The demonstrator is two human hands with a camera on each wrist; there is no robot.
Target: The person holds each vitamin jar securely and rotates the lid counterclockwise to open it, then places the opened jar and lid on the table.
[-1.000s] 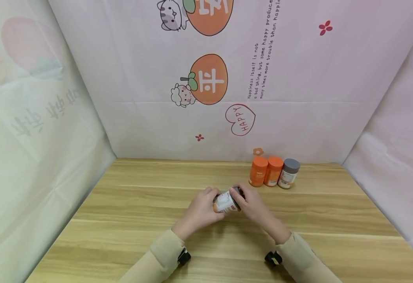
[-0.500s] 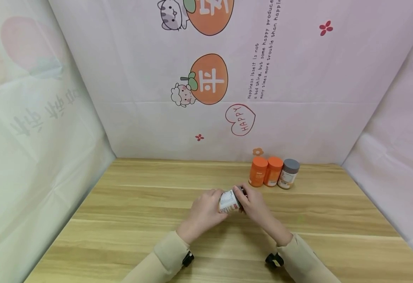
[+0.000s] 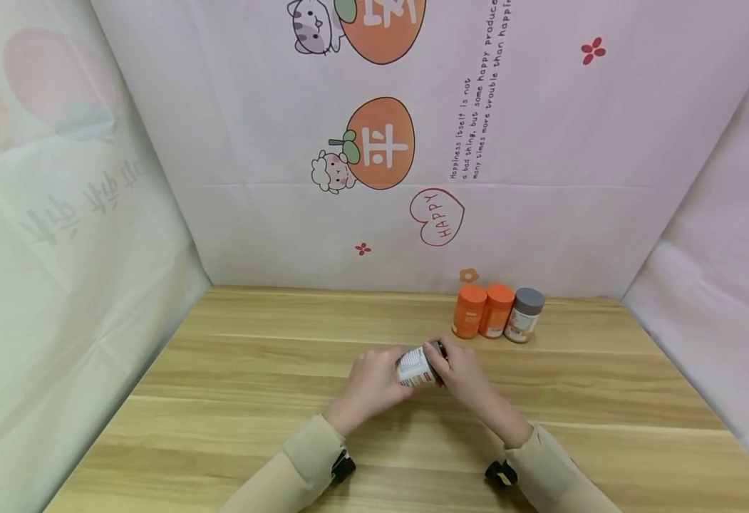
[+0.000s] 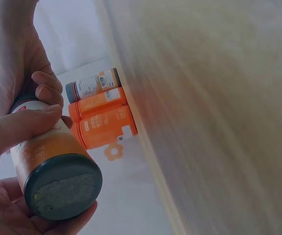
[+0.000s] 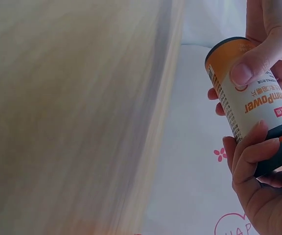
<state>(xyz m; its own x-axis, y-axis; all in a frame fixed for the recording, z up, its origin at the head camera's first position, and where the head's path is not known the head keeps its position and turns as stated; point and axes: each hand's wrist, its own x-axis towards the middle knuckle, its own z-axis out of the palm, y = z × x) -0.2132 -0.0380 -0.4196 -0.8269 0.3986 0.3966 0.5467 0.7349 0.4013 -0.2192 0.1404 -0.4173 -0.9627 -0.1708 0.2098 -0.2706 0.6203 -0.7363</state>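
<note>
A supplement jar (image 3: 415,368), with a white and orange label and a dark lid, is held tilted above the wooden table, between both hands. My left hand (image 3: 373,385) grips its body, thumb laid across the label. Around the lid end, my right hand (image 3: 465,372) curls its fingers. The left wrist view shows the jar's dark base (image 4: 62,188), with a rough pale patch on it. Seen from the right wrist, an orange strip shows at the lid (image 5: 273,156), partly covered by the right fingers. Whether the lid is loose, I cannot tell.
At the back right of the table (image 3: 252,392) stand two orange jars (image 3: 468,312) (image 3: 497,311) and a grey-lidded jar (image 3: 524,315), side by side. Behind them rises a printed cloth wall (image 3: 284,235). More cloth (image 3: 92,299) hangs at both sides.
My left hand and the jar have shifted slightly right since a second ago, and the jar has turned a little. My right hand stays at the lid. The standing jars have not moved.
</note>
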